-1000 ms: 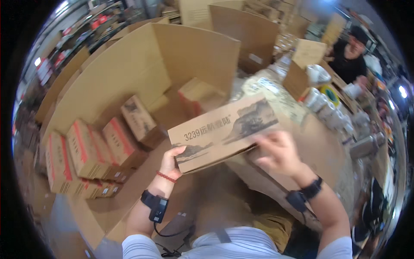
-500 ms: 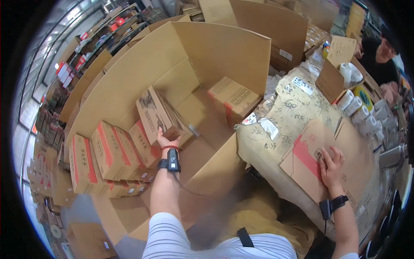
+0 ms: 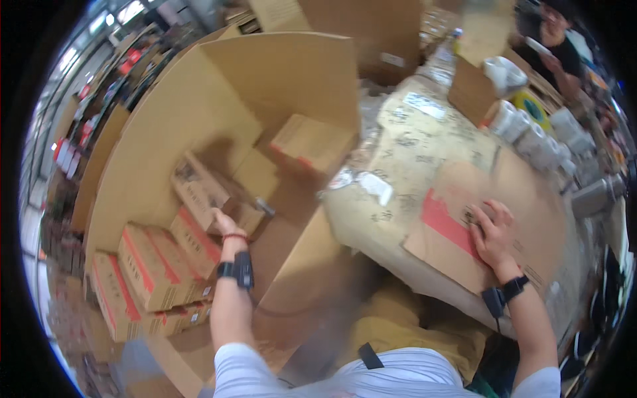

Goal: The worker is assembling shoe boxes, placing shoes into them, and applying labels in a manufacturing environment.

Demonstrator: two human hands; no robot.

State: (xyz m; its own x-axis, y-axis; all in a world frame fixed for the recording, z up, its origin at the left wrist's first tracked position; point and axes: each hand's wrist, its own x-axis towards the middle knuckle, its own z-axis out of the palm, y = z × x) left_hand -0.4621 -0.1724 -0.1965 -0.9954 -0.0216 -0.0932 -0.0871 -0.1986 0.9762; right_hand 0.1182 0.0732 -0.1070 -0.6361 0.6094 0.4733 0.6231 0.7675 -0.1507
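Note:
Inside a large open cardboard bin, my left hand (image 3: pixel 229 225) grips the near end of a brown carton (image 3: pixel 194 188) with dark print. The carton lies tilted on its side; my thumb shows, but the other fingers are mostly hidden. Red-striped cartons (image 3: pixel 149 265) stand stacked to the left of it. On the wrapped work surface, my right hand (image 3: pixel 492 235) rests with fingers spread over a flattened carton (image 3: pixel 441 222) that has a red band.
The bin wall (image 3: pixel 285 60) curves around the cartons. Another carton (image 3: pixel 312 142) sits in its far right corner. White tape rolls (image 3: pixel 524 129) line the far right of the work surface (image 3: pixel 405 149). A co-worker (image 3: pixel 557 53) is at the top right.
The view has swung, so the bin and surface have shifted left in the picture. My left hand stays at the carton's end, and my right hand still lies on the flattened carton.

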